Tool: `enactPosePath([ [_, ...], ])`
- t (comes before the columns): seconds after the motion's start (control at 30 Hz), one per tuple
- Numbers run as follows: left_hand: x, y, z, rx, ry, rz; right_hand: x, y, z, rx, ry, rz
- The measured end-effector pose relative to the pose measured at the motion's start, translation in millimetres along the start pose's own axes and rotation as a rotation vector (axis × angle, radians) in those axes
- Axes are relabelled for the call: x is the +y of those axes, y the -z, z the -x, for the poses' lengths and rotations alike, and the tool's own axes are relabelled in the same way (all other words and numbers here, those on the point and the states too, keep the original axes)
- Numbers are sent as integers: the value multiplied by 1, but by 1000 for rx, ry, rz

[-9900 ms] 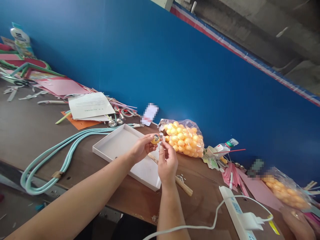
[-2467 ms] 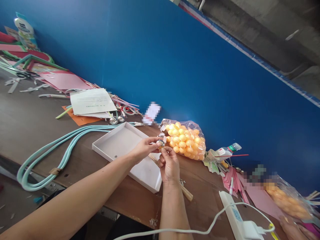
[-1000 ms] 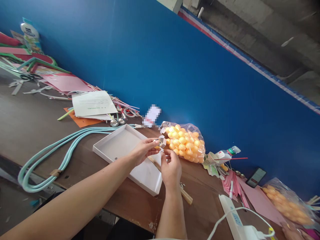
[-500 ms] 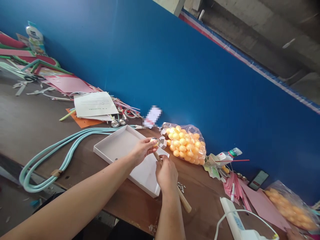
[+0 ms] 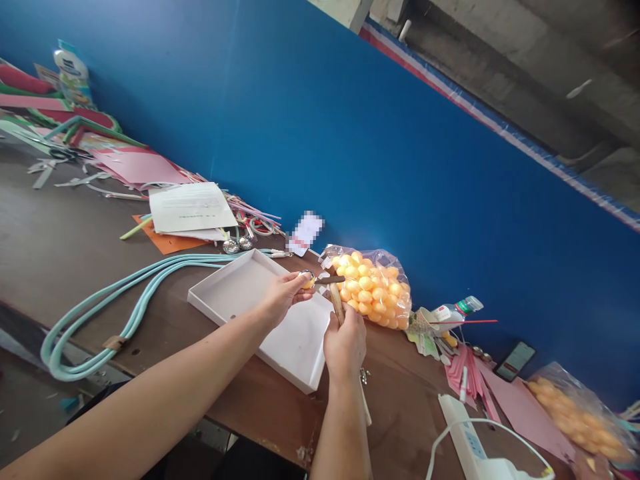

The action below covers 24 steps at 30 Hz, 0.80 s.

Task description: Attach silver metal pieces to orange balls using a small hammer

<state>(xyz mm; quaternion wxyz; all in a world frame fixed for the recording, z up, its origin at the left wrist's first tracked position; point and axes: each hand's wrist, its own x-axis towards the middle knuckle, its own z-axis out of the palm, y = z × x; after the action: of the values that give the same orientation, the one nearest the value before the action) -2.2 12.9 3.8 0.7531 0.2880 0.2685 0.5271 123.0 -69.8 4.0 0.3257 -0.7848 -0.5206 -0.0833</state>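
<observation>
Over the white shallow box lid (image 5: 295, 373), my left hand (image 5: 283, 297) pinches a small ball (image 5: 309, 280), yellow-orange with a shiny silvery part on top. My right hand (image 5: 345, 340) is wrapped round the wooden handle of a hammer (image 5: 338, 301). Its narrow dark head points left and meets or nearly meets the ball; I cannot tell which. The handle's lower end shows below my right wrist. Small shiny metal pieces (image 5: 365, 376) lie on the table beside that wrist.
Behind the hands sits a clear bag of orange balls (image 5: 373, 287). Pale blue cords (image 5: 135, 293) loop at the left, near two silvery bells (image 5: 237, 245). A white power strip (image 5: 463, 433), a phone (image 5: 515, 360) and pink paper (image 5: 525, 407) lie at right. A blue wall (image 5: 350, 147) stands behind.
My right hand has moved slightly right and up with the hammer. The hammer has turned, so its dark head now lies sideways against or near the ball. My left hand has barely moved.
</observation>
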Motion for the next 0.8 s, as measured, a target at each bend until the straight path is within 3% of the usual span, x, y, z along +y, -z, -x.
enactPosePath([
  [0.3, -1, 1, -1, -3, -9, 35, -2, -2, -1, 234, 79, -228],
  [0.8, -3, 3, -5, 53, -14, 153, -9, -2, 5, 257, 142, -275],
])
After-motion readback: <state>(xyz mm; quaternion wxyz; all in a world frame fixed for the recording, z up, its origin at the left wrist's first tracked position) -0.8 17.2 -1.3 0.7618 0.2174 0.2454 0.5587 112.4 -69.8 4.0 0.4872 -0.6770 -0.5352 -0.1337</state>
